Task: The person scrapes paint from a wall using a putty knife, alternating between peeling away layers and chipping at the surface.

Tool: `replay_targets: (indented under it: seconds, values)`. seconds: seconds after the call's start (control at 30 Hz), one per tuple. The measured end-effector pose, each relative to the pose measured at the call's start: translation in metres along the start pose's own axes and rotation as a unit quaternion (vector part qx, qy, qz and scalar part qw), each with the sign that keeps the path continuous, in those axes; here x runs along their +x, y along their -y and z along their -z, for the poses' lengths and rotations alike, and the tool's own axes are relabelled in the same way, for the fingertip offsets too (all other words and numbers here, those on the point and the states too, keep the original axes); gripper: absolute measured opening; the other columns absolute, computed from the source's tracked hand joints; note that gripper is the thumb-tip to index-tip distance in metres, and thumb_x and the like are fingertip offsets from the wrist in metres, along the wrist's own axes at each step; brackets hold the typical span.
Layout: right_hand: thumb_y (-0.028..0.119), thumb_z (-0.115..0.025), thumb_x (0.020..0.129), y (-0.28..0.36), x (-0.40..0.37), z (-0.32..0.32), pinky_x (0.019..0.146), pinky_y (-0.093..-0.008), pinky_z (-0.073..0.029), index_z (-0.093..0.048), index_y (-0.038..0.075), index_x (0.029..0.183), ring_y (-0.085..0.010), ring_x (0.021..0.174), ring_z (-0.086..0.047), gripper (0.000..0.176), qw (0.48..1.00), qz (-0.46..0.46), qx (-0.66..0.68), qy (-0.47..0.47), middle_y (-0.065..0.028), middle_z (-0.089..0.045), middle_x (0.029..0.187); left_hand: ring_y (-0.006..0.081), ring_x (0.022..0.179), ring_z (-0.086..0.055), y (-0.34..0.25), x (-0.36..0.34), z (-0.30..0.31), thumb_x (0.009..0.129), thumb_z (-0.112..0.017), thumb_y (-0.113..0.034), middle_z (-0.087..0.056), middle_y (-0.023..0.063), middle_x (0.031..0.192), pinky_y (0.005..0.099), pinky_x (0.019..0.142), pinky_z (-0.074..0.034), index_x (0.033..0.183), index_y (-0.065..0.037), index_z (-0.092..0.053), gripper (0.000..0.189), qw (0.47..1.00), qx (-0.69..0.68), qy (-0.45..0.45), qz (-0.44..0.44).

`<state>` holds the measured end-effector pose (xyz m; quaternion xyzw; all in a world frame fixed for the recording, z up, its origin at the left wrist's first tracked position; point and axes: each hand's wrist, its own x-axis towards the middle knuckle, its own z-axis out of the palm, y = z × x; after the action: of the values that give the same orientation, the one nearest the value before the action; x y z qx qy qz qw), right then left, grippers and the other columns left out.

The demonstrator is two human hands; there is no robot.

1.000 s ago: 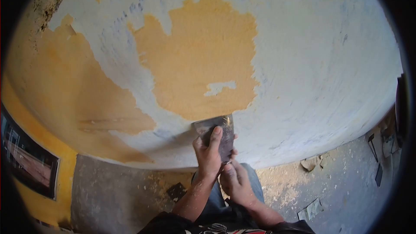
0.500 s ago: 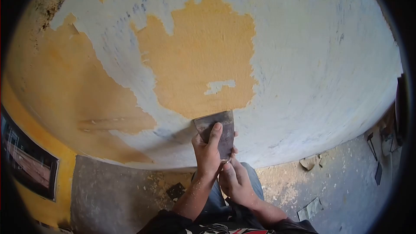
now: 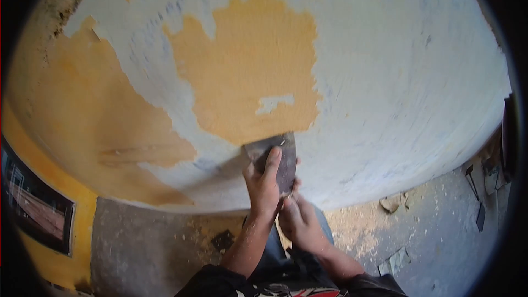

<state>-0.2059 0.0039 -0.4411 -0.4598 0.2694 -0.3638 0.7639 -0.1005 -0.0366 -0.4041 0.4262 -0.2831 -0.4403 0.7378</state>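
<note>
A broad dark scraper (image 3: 286, 168) lies with its wide edge against the wall (image 3: 379, 88), at the lower border of a bare yellow patch (image 3: 247, 71). My left hand (image 3: 262, 190) is closed round the blade's left side, its thumb flat on the face and its fingers behind. Lower down, my right hand (image 3: 301, 223) is closed round the narrow end of the scraper, most of which the fingers hide. A few pale flakes cling to the blade and my forearms.
More yellow shows at the wall's left. Below, the grey floor (image 3: 148, 253) carries pale crumbs (image 3: 357, 236), curled peelings (image 3: 390, 203), a pale scrap (image 3: 395, 261) and a dark flat piece (image 3: 223, 240). A dark-framed window or panel (image 3: 38, 198) is at the left.
Both hands and the scraper have moved slightly up in view, and the blade's edge is still at the yellow patch's lower border. The wall view has shifted slightly left and up.
</note>
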Motion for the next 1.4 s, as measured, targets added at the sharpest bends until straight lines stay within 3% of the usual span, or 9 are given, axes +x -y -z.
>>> replay_targets:
  seconds: [0.13, 0.27, 0.37, 0.53, 0.67, 0.73, 0.8, 1.0, 1.4]
  values:
    - [0.028, -0.038, 0.105, 0.006, 0.009, 0.004, 0.043, -0.0208, -0.031, -0.047, 0.005, 0.105, -0.0034, 0.046, -0.036, 0.025, 1.000, -0.001, 0.014, -0.006, 0.0048, -0.041, 0.059, 0.0174, 0.042, -0.056, 0.001, 0.005, -0.004, 0.093, -0.062, -0.036, -0.064, 0.0136, 0.073, 0.0281, 0.035, -0.043, 0.093, 0.000, -0.059, 0.035, 1.000, 0.017, -0.002, -0.012]
    - [0.027, -0.040, 0.105, 0.054, 0.012, -0.011, 0.046, -0.0209, -0.031, -0.049, 0.004, 0.102, -0.0029, 0.050, -0.038, 0.025, 0.995, 0.079, -0.061, 0.026, 0.0045, -0.042, 0.061, 0.0143, 0.042, -0.051, -0.061, 0.008, -0.046, 0.095, -0.058, -0.038, -0.062, 0.0097, 0.075, 0.0258, 0.037, -0.039, 0.090, -0.002, -0.058, 0.036, 0.993, -0.035, -0.027, -0.112]
    - [0.026, -0.041, 0.104, 0.055, 0.003, -0.003, 0.047, -0.0214, -0.032, -0.049, 0.001, 0.111, -0.0035, 0.052, -0.039, 0.028, 0.994, 0.074, -0.082, 0.019, 0.0040, -0.043, 0.063, 0.0144, 0.041, -0.051, -0.046, 0.001, -0.041, 0.096, -0.056, -0.039, -0.061, 0.0089, 0.074, 0.0257, 0.037, -0.039, 0.092, -0.003, -0.057, 0.037, 0.999, -0.015, -0.027, -0.022]
    - [0.023, -0.041, 0.104, 0.019, -0.026, 0.040, 0.048, -0.0217, -0.033, -0.050, 0.000, 0.105, -0.0043, 0.053, -0.041, 0.025, 0.989, 0.043, -0.120, -0.079, 0.0034, -0.044, 0.061, 0.0179, 0.048, -0.062, 0.027, -0.017, -0.034, 0.097, -0.058, -0.029, -0.068, 0.0138, 0.076, 0.0281, 0.039, -0.047, 0.097, 0.002, -0.060, 0.032, 0.997, -0.061, 0.013, 0.034]
    - [0.030, -0.041, 0.104, 0.025, -0.024, 0.049, 0.044, -0.0192, -0.029, -0.048, 0.003, 0.111, -0.0030, 0.048, -0.035, 0.028, 0.994, 0.007, -0.092, -0.063, 0.0059, -0.038, 0.062, 0.0183, 0.047, -0.061, 0.031, -0.013, -0.043, 0.096, -0.058, -0.033, -0.066, 0.0143, 0.076, 0.0282, 0.038, -0.046, 0.095, 0.001, -0.058, 0.034, 0.998, -0.056, 0.012, 0.016]
    - [0.024, -0.043, 0.103, 0.025, -0.017, 0.050, 0.050, -0.0240, -0.037, -0.053, -0.001, 0.100, -0.0064, 0.054, -0.044, 0.027, 0.978, 0.075, -0.180, -0.072, 0.0007, -0.048, 0.060, 0.0183, 0.045, -0.059, 0.030, -0.010, -0.045, 0.095, -0.058, -0.037, -0.064, 0.0144, 0.076, 0.0284, 0.036, -0.044, 0.094, 0.000, -0.057, 0.036, 0.999, -0.037, 0.001, 0.006]
    - [0.024, -0.044, 0.103, 0.048, -0.014, 0.043, 0.051, -0.0251, -0.038, -0.053, -0.002, 0.100, -0.0068, 0.055, -0.045, 0.028, 0.984, 0.029, -0.161, -0.069, -0.0009, -0.049, 0.061, 0.0174, 0.044, -0.057, 0.014, -0.007, -0.054, 0.096, -0.057, -0.039, -0.063, 0.0142, 0.077, 0.0279, 0.036, -0.043, 0.096, -0.001, -0.056, 0.038, 0.999, -0.029, -0.014, -0.003]
    - [0.024, -0.043, 0.102, 0.053, -0.015, 0.046, 0.053, -0.0275, -0.040, -0.053, -0.003, 0.117, -0.0078, 0.059, -0.047, 0.032, 0.978, 0.062, -0.197, -0.037, -0.0049, -0.052, 0.063, 0.0161, 0.044, -0.056, 0.003, -0.007, -0.059, 0.095, -0.058, -0.037, -0.063, 0.0129, 0.076, 0.0277, 0.036, -0.043, 0.098, -0.001, -0.056, 0.036, 0.997, -0.067, 0.000, -0.030]
    - [0.026, -0.042, 0.104, 0.064, -0.024, 0.038, 0.052, -0.0239, -0.036, -0.052, -0.002, 0.103, -0.0057, 0.058, -0.043, 0.029, 0.989, 0.044, -0.129, -0.051, 0.0014, -0.047, 0.063, 0.0175, 0.047, -0.060, 0.002, -0.018, -0.066, 0.096, -0.059, -0.032, -0.066, 0.0132, 0.075, 0.0279, 0.040, -0.047, 0.098, 0.002, -0.059, 0.034, 0.998, -0.067, 0.018, -0.009]
